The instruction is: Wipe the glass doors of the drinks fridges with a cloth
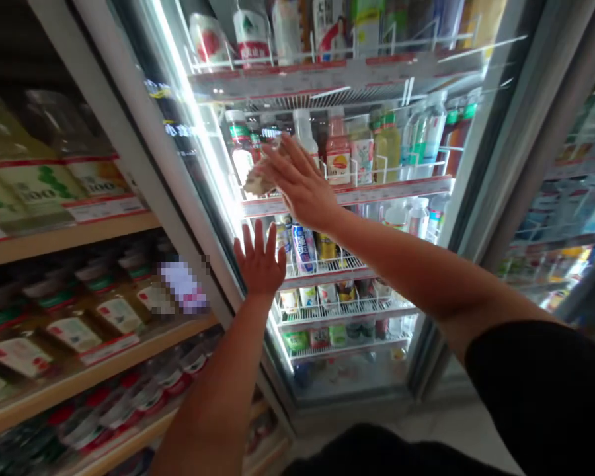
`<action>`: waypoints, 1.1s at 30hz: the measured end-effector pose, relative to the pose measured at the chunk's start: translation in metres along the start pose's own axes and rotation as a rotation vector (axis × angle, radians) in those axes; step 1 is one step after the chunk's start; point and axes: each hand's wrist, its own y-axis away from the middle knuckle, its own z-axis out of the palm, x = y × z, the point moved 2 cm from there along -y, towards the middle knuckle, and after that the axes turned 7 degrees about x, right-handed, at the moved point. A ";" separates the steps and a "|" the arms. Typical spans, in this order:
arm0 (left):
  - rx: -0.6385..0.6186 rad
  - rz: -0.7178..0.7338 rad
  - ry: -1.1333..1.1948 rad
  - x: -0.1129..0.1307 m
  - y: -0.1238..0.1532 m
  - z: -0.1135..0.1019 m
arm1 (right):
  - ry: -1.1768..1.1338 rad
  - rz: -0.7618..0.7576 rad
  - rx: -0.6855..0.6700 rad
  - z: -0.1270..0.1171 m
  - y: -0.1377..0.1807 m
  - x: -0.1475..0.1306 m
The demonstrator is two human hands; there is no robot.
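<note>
My right hand (305, 188) is pressed against the glass door (347, 377) of a lit drinks fridge, holding a crumpled beige cloth (258, 180) under its palm and fingers. Part of the cloth is covered by the hand. Lower and to the left, my left hand (261, 264) lies flat with its fingers spread and nothing in it, by the left side of the same door. Behind the glass, bottles such as an orange juice bottle (337, 149) and a blue can (303, 246) stand on wire shelves.
On the left, wooden shelves (69, 228) carry large juice bottles (27, 168) and rows of smaller bottles (121, 311). The metal door frame (178, 198) runs between them and the fridge. To the right stands another glass-fronted fridge (565, 198) with bottles. Pale floor (456, 436) shows below.
</note>
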 end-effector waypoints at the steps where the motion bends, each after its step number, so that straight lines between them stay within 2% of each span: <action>1: -0.012 -0.013 0.016 0.000 0.000 0.000 | -0.006 -0.036 -0.036 0.002 -0.003 -0.007; 4: -0.052 -0.042 0.067 0.002 -0.001 -0.001 | -0.020 -0.072 -0.064 0.003 -0.014 -0.018; 8: -0.102 -0.075 0.110 0.005 -0.002 -0.004 | -0.009 0.026 0.018 0.002 -0.021 -0.022; 14: -0.133 -0.102 0.160 0.006 -0.003 -0.004 | -0.022 -0.122 -0.191 0.003 0.011 -0.034; 16: -0.127 -0.083 0.165 0.006 -0.003 -0.004 | 0.019 -0.101 -0.168 -0.005 0.015 -0.022; 20: -0.106 -0.068 0.168 0.006 -0.003 -0.003 | 0.194 0.032 -0.008 -0.025 0.028 0.013; 21: -0.100 -0.078 0.170 0.006 -0.003 -0.003 | 0.210 0.043 -0.010 -0.029 0.035 0.020; 26: -0.082 -0.039 0.125 0.002 -0.001 0.001 | 0.128 -0.016 -0.185 -0.047 0.071 0.044; 31: -0.043 0.006 0.061 0.001 0.000 0.002 | 0.215 0.125 -0.003 -0.071 0.082 0.068; 33: -0.036 0.006 0.061 0.001 0.000 0.002 | 0.192 0.116 -0.023 -0.074 0.094 0.072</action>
